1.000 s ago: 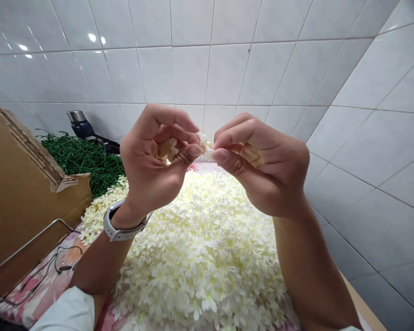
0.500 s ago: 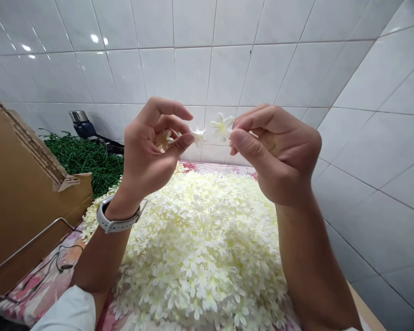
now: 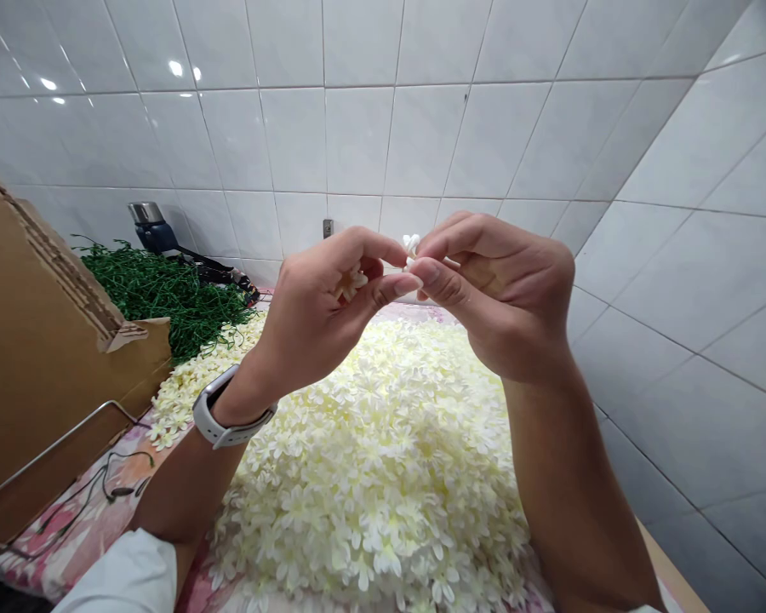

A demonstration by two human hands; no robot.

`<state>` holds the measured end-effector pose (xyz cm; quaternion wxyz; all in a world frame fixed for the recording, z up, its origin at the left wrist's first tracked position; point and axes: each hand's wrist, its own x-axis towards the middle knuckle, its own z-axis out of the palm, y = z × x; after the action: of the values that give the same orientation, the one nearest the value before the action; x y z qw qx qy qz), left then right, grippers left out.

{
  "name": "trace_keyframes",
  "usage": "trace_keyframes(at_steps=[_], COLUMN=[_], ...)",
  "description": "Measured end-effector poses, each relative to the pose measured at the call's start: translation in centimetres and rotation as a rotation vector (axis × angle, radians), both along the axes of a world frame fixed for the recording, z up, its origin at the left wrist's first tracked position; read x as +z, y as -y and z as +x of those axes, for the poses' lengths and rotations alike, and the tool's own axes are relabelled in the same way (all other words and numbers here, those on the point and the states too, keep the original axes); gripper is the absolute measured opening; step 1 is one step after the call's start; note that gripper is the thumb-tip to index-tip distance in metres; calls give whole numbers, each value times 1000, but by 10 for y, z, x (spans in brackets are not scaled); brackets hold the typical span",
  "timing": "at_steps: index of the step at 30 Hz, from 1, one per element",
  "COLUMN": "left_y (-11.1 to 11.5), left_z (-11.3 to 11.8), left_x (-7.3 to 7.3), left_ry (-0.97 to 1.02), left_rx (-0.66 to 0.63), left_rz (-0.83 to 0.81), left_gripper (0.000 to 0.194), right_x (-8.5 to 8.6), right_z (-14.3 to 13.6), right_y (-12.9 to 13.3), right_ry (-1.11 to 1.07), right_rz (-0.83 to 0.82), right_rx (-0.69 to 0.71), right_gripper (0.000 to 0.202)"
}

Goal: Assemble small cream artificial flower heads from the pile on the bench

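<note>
My left hand (image 3: 332, 311) and my right hand (image 3: 501, 294) meet fingertip to fingertip above a big heap of pale yellow-white flowers (image 3: 376, 451). Between the pinched fingertips a small white flower (image 3: 411, 244) shows, its lower part hidden by the fingers. Another cream flower (image 3: 352, 281) is tucked in the palm of my left hand, behind the thumb. My right hand's thumb and index finger are pressed together at the white flower.
At left stands a cardboard box (image 3: 57, 340) with a metal wire rod (image 3: 51, 455) beside it. Behind are a pile of green stems (image 3: 166, 294) and a dark blue flask (image 3: 153, 230). A tiled wall (image 3: 357, 136) rises behind and at right.
My left hand has moved right and slightly down to meet my right hand. The two flowers, which were apart at the fingertips, are now brought together and mostly covered by fingers.
</note>
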<state>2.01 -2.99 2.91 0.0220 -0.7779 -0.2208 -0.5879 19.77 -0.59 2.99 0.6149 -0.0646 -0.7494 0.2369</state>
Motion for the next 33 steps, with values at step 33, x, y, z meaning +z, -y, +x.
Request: trace_keyframes(at_steps=[33], left_y=[-3], left_z=[-7], left_x=[2], left_ry=[203], left_rx=[-150], left_rz=[-162], left_gripper=[20], right_x=[3], right_z=[10], right_y=[3], right_ry=[21], right_rz=[-25], right_rx=[61], right_gripper=[11])
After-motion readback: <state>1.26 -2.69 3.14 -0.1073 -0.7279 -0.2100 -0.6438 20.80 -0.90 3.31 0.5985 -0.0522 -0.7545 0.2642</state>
